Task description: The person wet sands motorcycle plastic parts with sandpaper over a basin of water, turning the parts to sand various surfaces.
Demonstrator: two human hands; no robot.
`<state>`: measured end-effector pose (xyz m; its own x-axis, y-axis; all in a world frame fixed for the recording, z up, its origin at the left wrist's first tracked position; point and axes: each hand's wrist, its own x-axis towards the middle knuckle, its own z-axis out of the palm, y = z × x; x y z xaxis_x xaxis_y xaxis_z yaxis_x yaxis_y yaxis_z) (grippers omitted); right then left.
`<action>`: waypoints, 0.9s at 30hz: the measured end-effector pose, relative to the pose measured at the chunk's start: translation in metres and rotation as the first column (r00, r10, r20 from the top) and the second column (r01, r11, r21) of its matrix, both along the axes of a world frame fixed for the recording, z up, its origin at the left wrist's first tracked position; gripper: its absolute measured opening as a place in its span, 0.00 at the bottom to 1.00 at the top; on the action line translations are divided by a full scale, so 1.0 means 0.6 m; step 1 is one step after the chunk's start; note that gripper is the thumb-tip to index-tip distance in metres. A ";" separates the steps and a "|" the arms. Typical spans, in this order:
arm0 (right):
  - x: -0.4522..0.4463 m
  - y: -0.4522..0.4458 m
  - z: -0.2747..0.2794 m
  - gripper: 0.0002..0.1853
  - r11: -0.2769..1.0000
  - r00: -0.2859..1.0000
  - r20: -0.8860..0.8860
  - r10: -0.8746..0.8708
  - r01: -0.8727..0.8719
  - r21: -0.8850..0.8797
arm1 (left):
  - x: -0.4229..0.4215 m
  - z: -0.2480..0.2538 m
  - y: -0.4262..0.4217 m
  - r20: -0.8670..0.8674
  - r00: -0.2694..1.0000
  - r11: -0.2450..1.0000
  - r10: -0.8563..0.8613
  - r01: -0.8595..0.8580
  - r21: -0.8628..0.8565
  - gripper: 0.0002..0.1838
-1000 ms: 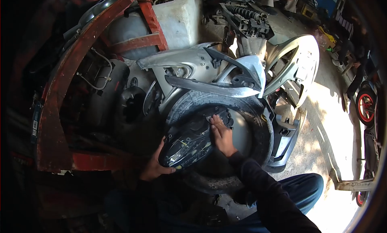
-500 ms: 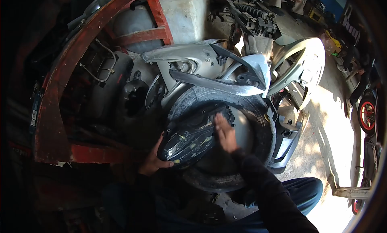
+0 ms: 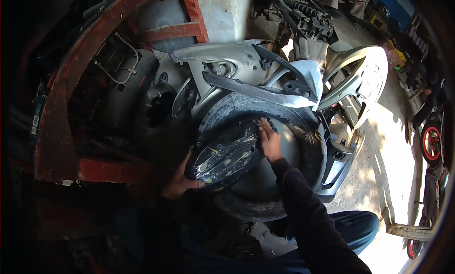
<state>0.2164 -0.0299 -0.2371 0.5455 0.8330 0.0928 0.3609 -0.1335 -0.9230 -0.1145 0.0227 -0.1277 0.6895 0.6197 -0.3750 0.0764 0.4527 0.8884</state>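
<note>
Steadily brace the part (image 3: 227,161) mid-frame with left hand (image 3: 179,182) clamped on its end; press evenly with right hand (image 3: 270,143), grip unclear.

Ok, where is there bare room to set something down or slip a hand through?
Widest: the sunlit floor between the silver fairings and the red-rimmed wheel. Smaller: the part of the tyre's opening right of the right hand. Crowded: beyond the tyre, where fairings pile up, and inside the red frame, around the dark cylinder.

Lettering (image 3: 224,171) on the black panel (image 3: 226,155); label (image 3: 35,124) on a dark strip (image 3: 38,107); both illegible.
</note>
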 end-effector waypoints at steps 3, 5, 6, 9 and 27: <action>-0.058 -0.044 0.007 0.19 0.982 0.967 0.231 0.107 -0.138 0.125 | 0.002 -0.009 0.008 -0.017 0.999 0.986 -0.050 0.052 0.160 0.68; -0.036 -0.045 0.011 0.20 0.976 0.973 0.165 0.159 -0.180 0.119 | 0.006 -0.001 0.005 -0.011 0.999 0.990 -0.031 0.032 0.136 0.68; -0.013 -0.030 0.009 0.19 0.986 0.983 0.120 0.142 -0.151 0.074 | 0.007 0.002 -0.002 -0.016 1.000 0.995 -0.020 0.021 0.099 0.68; -0.022 -0.013 0.009 0.19 0.992 0.992 0.062 0.108 -0.112 0.062 | 0.007 -0.005 0.002 -0.026 0.999 0.987 -0.032 0.035 0.154 0.68; -0.005 0.013 -0.012 0.19 0.995 0.990 0.101 -0.096 0.099 -0.023 | 0.012 -0.005 -0.002 -0.023 0.999 0.983 -0.034 0.037 0.182 0.70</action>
<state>0.2133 -0.0219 -0.2440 0.6135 0.7793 0.1279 0.4348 -0.1981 -0.8785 -0.1071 0.0215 -0.1310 0.7061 0.6540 -0.2716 0.1075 0.2801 0.9539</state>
